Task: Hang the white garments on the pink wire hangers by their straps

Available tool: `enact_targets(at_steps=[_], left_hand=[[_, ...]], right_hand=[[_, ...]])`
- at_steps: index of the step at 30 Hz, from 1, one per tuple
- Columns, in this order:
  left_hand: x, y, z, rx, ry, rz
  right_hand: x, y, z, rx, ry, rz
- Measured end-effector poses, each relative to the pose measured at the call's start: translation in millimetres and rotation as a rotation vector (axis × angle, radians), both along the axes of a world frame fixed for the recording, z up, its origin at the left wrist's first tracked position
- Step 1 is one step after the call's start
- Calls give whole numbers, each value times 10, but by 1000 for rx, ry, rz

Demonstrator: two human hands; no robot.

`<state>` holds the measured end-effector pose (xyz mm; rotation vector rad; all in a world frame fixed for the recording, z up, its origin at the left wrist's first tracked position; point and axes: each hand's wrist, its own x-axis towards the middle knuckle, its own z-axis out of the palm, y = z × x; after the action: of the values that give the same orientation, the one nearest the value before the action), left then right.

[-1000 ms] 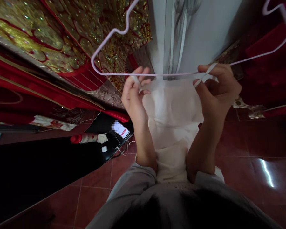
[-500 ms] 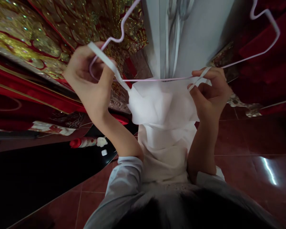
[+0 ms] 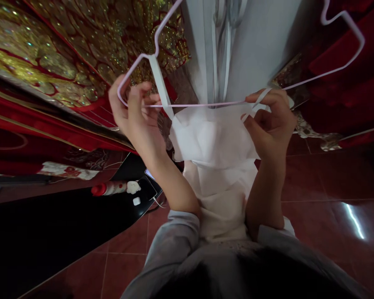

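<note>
A pale pink wire hanger (image 3: 195, 105) spans the view between my hands. Below its bar hangs a white garment (image 3: 205, 137) with thin shoulder straps. Its left strap (image 3: 160, 81) now lies over the hanger, caught at the notch on that side. My left hand (image 3: 140, 112) is around the hanger's lower left corner, fingers loosely bent and apart, off the strap. At the bar's right part, my right hand (image 3: 271, 120) pinches the other strap (image 3: 262, 97) between thumb and fingers, stretching it close to the bar.
Gold-sequinned and red garments (image 3: 81, 54) hang at the left, more red clothing (image 3: 345, 83) at the right. A grey-white cloth with long ties (image 3: 224, 54) hangs ahead. On the black tabletop (image 3: 50, 224) lie a red-capped bottle (image 3: 109, 188), a small white case (image 3: 136, 201) and a phone-like device with a cable.
My left hand has let go of the left strap, which now sits in the hanger's notch, and has moved down and right. My right hand keeps its strap, shifting slightly left.
</note>
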<state>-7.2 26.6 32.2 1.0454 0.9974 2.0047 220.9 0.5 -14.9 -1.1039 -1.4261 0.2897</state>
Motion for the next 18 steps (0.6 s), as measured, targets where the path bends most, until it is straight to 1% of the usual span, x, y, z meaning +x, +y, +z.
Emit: enact_targets(at_steps=[2, 4, 6, 7, 9, 11, 13, 16, 18], left_hand=[[130, -30, -140, 10, -119, -73], [229, -43, -222, 26, -140, -105], [285, -43, -246, 25, -135, -88], [298, -42, -242, 7, -132, -72], [303, -41, -221, -38, -135, -32], [294, -40, -207, -68, -139, -14], [282, -36, -218, -56, -145, -36], [273, -29, -265, 0, -147, -88], [272, -27, -293, 19, -129, -95]], right_hand=[[25, 17, -6, -3, -22, 22], [140, 80, -36, 68, -10, 39], [364, 190, -77, 239, 58, 19], [509, 256, -93, 334, 108, -15], [818, 384, -92, 443, 176, -71], [1074, 478, -36, 405, 202, -114], [1210, 526, 73, 307, 155, -97], [1205, 556, 283, 223, 62, -58], [1158, 578, 414, 156, 72, -115]])
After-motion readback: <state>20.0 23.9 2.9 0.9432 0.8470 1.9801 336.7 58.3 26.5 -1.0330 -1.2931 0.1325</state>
